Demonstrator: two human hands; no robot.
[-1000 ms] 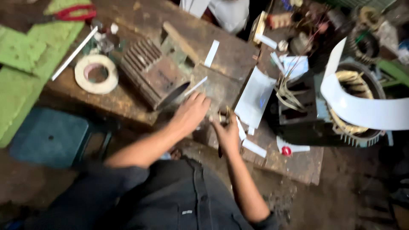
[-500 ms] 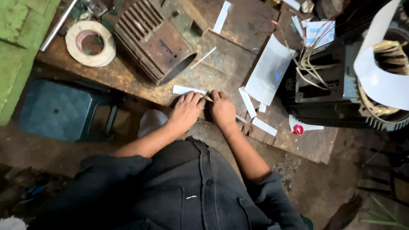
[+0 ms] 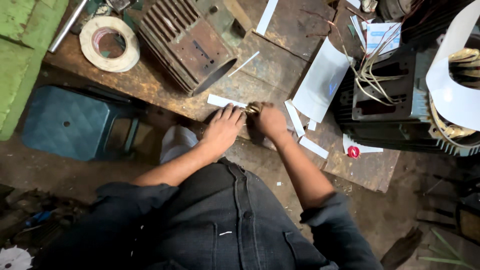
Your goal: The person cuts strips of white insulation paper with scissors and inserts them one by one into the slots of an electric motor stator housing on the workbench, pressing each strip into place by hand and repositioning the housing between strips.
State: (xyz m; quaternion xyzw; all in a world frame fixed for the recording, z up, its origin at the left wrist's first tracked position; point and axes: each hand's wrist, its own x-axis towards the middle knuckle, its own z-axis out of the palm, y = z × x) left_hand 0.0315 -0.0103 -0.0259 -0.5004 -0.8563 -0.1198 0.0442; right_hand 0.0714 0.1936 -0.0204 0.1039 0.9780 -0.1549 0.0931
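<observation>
My left hand (image 3: 222,129) lies flat at the near edge of the worn wooden bench (image 3: 150,85), its fingertips pressing down a white paper strip (image 3: 220,101). My right hand (image 3: 270,121) is closed right beside it around a small brass-coloured tool (image 3: 253,107), whose tip meets the strip's right end. What kind of tool it is I cannot tell. Both forearms reach forward from my dark shirt.
A rusty finned motor housing (image 3: 187,42) lies behind the hands, with a tape roll (image 3: 110,44) at the left. White sheets (image 3: 322,80) and cut strips (image 3: 313,147) lie to the right beside a black motor with loose wires (image 3: 395,95). A blue stool (image 3: 75,122) stands below the bench.
The view has swung down and closer. Both hands came to the bench's near edge and settled on the white strip, left fingers flat on it, right hand with the tool against it.
</observation>
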